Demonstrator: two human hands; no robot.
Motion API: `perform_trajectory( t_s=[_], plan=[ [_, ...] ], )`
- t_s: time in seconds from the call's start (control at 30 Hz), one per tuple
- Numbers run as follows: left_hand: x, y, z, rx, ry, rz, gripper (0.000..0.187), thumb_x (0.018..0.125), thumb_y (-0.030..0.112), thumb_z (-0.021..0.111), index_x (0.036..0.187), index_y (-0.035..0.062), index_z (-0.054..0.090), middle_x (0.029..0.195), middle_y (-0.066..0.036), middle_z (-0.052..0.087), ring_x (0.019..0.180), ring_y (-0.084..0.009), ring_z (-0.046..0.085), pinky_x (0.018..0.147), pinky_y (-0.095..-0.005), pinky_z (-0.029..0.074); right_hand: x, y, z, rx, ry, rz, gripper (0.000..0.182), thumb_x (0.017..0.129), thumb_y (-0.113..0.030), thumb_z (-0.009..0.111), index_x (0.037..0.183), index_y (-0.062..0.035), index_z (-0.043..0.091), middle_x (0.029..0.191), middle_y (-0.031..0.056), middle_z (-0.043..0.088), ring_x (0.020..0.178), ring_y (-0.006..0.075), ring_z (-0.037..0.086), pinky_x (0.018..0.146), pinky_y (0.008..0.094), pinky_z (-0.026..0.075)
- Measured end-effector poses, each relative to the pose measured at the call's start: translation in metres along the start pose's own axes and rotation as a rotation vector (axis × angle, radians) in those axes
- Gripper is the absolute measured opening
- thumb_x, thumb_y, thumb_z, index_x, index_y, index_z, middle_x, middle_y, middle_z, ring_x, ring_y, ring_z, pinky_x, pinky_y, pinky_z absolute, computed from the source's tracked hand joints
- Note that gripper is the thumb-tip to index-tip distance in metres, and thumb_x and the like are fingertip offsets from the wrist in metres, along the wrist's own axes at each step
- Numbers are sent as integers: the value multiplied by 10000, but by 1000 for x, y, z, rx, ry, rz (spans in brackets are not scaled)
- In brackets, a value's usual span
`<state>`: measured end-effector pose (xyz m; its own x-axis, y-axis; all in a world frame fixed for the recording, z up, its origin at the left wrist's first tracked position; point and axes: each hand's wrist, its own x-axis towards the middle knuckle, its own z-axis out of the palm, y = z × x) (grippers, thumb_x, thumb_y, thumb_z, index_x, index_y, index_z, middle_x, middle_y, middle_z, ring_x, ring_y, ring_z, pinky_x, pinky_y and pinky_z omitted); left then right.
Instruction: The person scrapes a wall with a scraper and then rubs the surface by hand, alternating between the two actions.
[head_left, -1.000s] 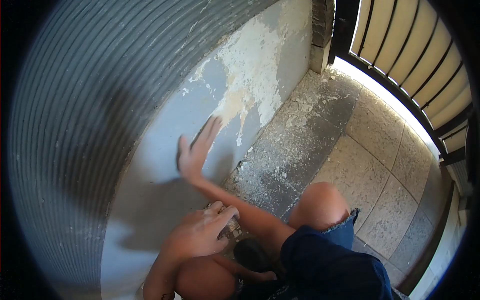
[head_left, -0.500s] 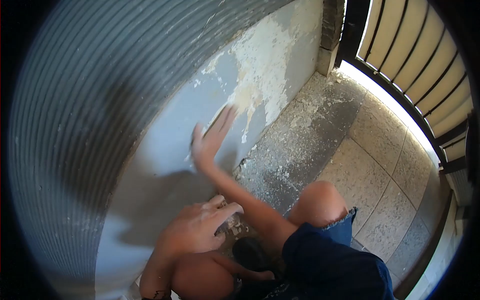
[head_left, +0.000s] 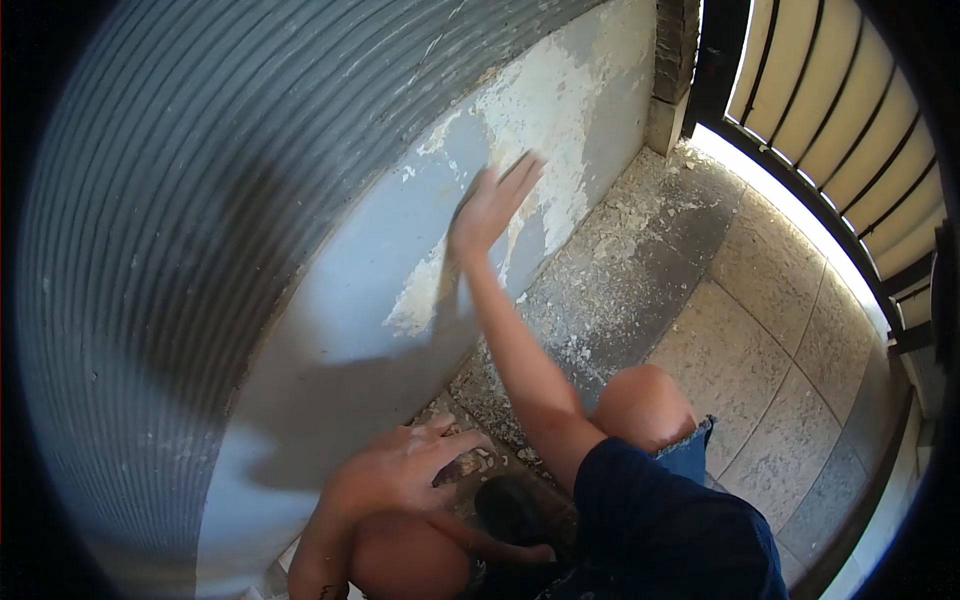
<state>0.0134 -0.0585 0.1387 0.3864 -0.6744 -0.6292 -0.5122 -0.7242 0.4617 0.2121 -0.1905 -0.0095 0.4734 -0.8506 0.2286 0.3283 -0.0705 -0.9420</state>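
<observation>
My right hand [head_left: 495, 210] lies flat on the wall with fingers stretched out, at the edge of the pale patch [head_left: 545, 105] where paint has peeled. Below and left of it, a smaller bare patch [head_left: 418, 295] shows on the blue-grey painted wall [head_left: 350, 260]. Low in the view, my left hand [head_left: 415, 465] hangs beside my bent knee [head_left: 410, 560], its fingers apart and slightly curled above debris on the floor. Nothing can be made out in either hand.
Paint flakes [head_left: 590, 300] litter the dark floor strip along the wall. Ribbed grey surface [head_left: 200, 230] rises above the smooth wall. Beige tiles [head_left: 740, 330] lie to the right, before a dark barred gate [head_left: 835, 110]. My other knee [head_left: 645, 405] is near the right arm.
My right hand has moved up and right along the wall, uncovering the smaller bare patch. My left hand has hardly moved. The view has shifted slightly.
</observation>
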Motion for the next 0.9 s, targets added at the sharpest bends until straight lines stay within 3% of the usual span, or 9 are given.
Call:
perform_trajectory(
  t_s=[0.17, 0.27, 0.33, 0.4, 0.43, 0.5, 0.63, 0.77, 0.9],
  plan=[
    [32, -1, 4, 181, 69, -83, 481, 756, 151, 632, 1226, 160, 531, 1022, -148, 544, 909, -348, 615, 773, -449, 490, -172, -18, -16, 56, -260, 48, 811, 867, -202, 523, 1460, 112, 66, 1529, 322, 24, 1435, 434, 26, 1162, 471, 24],
    [36, -1, 14, 270, 146, -114, 497, 735, 139, 647, 1218, 143, 534, 1050, -159, 544, 927, -360, 606, 787, -454, 486, -172, -18, -16, 49, -305, 50, 817, 863, -201, 509, 1460, 113, 47, 1537, 307, -3, 1439, 424, -3, 1162, 468, 10],
    [30, 0, 17, 245, 196, -88, 506, 724, 134, 655, 1216, 135, 534, 1064, -162, 543, 929, -365, 604, 794, -454, 484, -109, -16, -9, -38, -214, 79, 781, 902, -204, 479, 1456, 119, 34, 1550, 279, -14, 1446, 400, -17, 1168, 449, 0],
    [22, 7, 13, 222, 154, -121, 520, 713, 126, 659, 1217, 129, 533, 1072, -162, 538, 940, -371, 599, 789, -455, 484, -31, 4, 4, -150, -61, 150, 640, 997, -231, 354, 1463, 93, 56, 1560, 244, 5, 1456, 339, 16, 1186, 401, 19],
    [22, 6, 10, 218, 162, -133, 520, 713, 126, 659, 1217, 129, 533, 1072, -162, 538, 940, -371, 599, 789, -455, 484, 8, 2, 2, 133, 97, 306, 608, 990, -224, 362, 1460, 90, 138, 1541, 276, 95, 1444, 381, 73, 1182, 420, 64],
    [26, 4, 4, 198, 20, -217, 515, 709, 127, 657, 1209, 121, 533, 1076, -170, 533, 950, -371, 594, 789, -455, 484, 42, 11, -7, 147, 112, 268, 592, 998, -241, 333, 1457, 91, 160, 1537, 279, 111, 1435, 395, 103, 1176, 427, 88],
    [38, -9, 8, 255, -5, -264, 514, 703, 129, 660, 1202, 123, 535, 1080, -169, 534, 951, -365, 593, 799, -449, 483, -32, 5, -1, 11, 72, 32, 593, 980, -227, 343, 1445, 108, 191, 1525, 297, 129, 1426, 414, 129, 1164, 454, 99],
    [55, -8, 7, 235, 31, -149, 504, 700, 123, 657, 1189, 122, 537, 1069, -167, 533, 925, -361, 597, 776, -459, 481, -129, -9, -2, -48, -84, -101, 593, 956, -181, 353, 1433, 132, 194, 1520, 314, 130, 1424, 440, 114, 1164, 469, 87],
    [51, 5, 6, 208, 99, -55, 454, 701, 108, 640, 1145, 95, 543, 1017, -169, 538, 912, -362, 596, 742, -472, 478, -100, -4, -6, -43, -151, -158, 577, 964, -179, 345, 1434, 125, 204, 1526, 301, 133, 1431, 427, 105, 1170, 460, 78]
  ],
)
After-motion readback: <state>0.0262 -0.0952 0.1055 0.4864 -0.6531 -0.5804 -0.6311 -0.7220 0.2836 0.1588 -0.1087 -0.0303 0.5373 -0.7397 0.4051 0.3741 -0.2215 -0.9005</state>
